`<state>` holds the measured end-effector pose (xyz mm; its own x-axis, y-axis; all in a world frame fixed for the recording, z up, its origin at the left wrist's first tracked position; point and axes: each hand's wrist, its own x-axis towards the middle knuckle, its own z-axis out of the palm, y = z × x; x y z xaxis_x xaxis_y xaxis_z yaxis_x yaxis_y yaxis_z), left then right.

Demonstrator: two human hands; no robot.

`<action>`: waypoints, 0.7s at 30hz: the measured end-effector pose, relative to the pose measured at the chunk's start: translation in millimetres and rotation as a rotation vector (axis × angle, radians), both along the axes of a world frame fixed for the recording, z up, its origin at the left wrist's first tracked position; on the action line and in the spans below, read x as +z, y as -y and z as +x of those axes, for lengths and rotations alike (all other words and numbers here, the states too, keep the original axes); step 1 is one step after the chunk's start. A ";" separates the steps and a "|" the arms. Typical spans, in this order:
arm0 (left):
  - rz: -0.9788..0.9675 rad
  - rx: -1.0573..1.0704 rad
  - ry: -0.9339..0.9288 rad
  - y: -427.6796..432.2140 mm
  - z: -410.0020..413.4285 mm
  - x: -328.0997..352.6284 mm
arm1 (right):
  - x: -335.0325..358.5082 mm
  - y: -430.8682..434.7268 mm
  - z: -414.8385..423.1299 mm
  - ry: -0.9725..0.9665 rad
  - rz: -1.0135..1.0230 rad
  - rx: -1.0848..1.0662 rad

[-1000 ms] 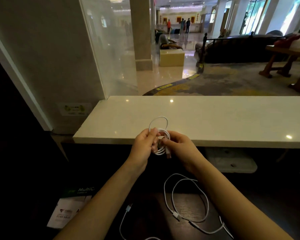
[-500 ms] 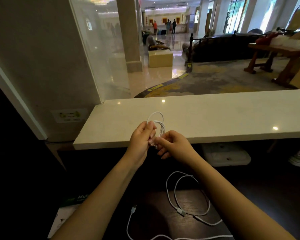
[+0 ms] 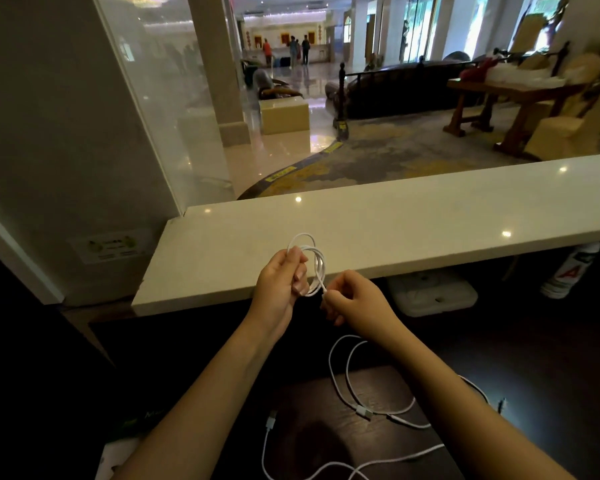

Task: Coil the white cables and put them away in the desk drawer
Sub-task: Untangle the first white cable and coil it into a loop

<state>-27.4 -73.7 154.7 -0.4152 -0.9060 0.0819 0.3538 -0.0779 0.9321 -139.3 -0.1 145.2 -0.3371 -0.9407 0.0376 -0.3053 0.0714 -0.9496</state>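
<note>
At far left a sticker [image 3: 113, 245] sits on the wall beside the glass. Below it, in the dark bottom corner, lies a sheet of paper [image 3: 116, 459]; its print is too dim to read.

The left hand [image 3: 278, 285] is raised in front of the near edge of the white counter [image 3: 413, 230]. Its fingers are curled tight round the left side of the coil [image 3: 322, 271], with the thumb pressed over the strands at the top. The coil is a few turns of white cable. It stands roughly upright, with one loop rising above the thumb and the rest hanging between the two hands, against the counter's edge.

Just right of it, the right hand [image 3: 359, 301] is mostly closed. Its thumb and forefinger pinch the cable at the coil's lower right, and the other fingers are folded into the palm. The two hands are near each other but do not touch; only the coil joins them.

Below the hands the loose cables [image 3: 363, 412] lie on the dark desk [image 3: 326, 441], well apart from the coil. One makes an open loop between the forearms. A plug [image 3: 271, 419] lies beside the left forearm, and its lead trails toward the bottom edge. The right forearm crosses over part of them.

Further right, under the counter, there is a white block [image 3: 430, 296]. Beyond it is a white pack [image 3: 568, 271] with a red letter on it.
</note>
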 end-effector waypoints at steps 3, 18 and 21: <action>0.058 0.010 -0.052 0.9 1.3 0.7 | 0.6 -14.6 -4.5 -0.104 -0.033 -0.002; 0.428 -0.172 -0.428 -13.2 -15.4 24.1 | -4.0 -50.8 -50.5 -0.545 -0.040 0.062; 0.386 -0.190 -0.383 -24.5 -19.6 28.2 | 1.7 -44.5 -48.1 -0.583 -0.040 0.085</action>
